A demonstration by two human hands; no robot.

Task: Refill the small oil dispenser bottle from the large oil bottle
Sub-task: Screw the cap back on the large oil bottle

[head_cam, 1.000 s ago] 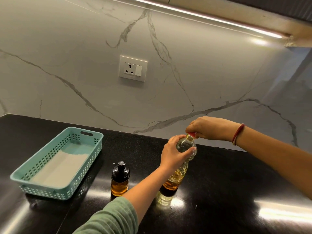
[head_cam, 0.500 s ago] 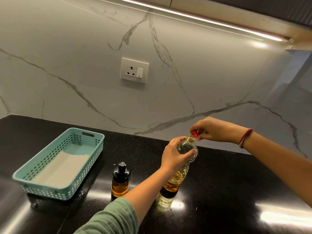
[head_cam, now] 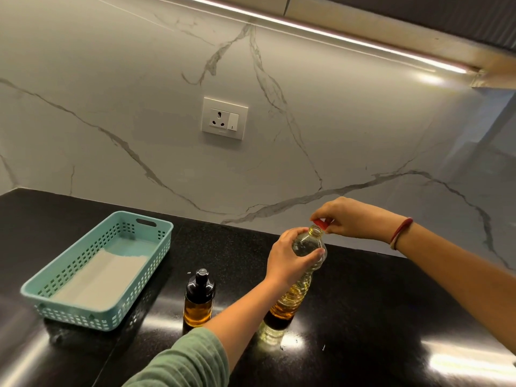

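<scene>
The large clear oil bottle stands upright on the black counter, with yellow oil in its lower part and its mouth uncovered. My left hand grips its upper body. My right hand pinches the red cap just behind and above the bottle's mouth, clear of the neck. The small oil dispenser bottle, dark-topped with amber oil in its lower half, stands upright to the left of the large bottle, apart from both hands.
A teal perforated plastic basket with a pale liner lies on the counter at the left. A marble backsplash with a wall socket rises behind the counter. Bright light reflections lie on the counter at the right.
My right hand has unscrewed the red cap and lifted it off the large bottle's neck; the mouth now shows. My left hand keeps its grip on the bottle.
</scene>
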